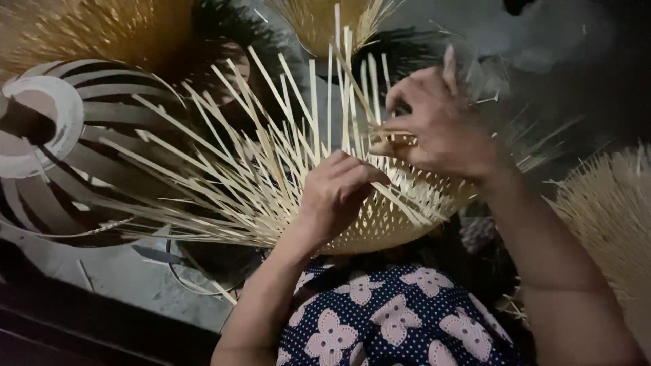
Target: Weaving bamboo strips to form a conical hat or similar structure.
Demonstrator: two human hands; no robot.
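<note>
Dim floor point(135, 285) | half-woven pale basket point(400, 210), loose strips fanning | left hand point(336, 193) pressing weave, right hand point(437, 125) pinching a strip

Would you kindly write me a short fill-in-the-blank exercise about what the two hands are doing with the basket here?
1. Both hands work on a half-woven ____ basket whose loose strips fan out up and to the left.
2. The right hand pinches a strip at the basket's ____ edge.
3. The left hand presses on the basket's ____ part.
4. The person's dark clothing carries a pale ____ pattern.

Missing words: bamboo; upper; woven; flower
</note>
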